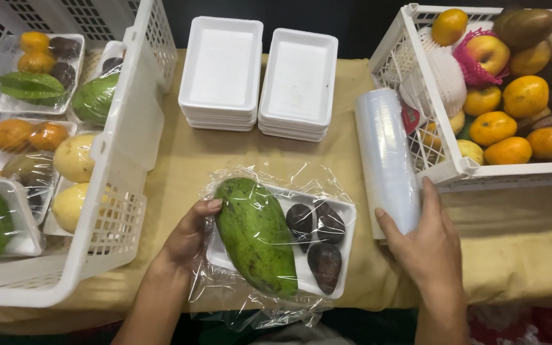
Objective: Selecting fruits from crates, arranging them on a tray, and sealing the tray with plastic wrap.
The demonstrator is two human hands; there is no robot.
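A white foam tray lies on the tablecloth in front of me, covered in clear plastic film. It carries a large green mango and three small dark fruits. My left hand grips the tray's left side, thumb against the mango through the film. My right hand rests on the near end of a roll of cling film lying to the right of the tray.
Two stacks of empty white foam trays stand at the back. A white crate at right holds oranges, apples and mangoes. Another white crate at left holds wrapped trays of fruit. The yellow cloth covers the table.
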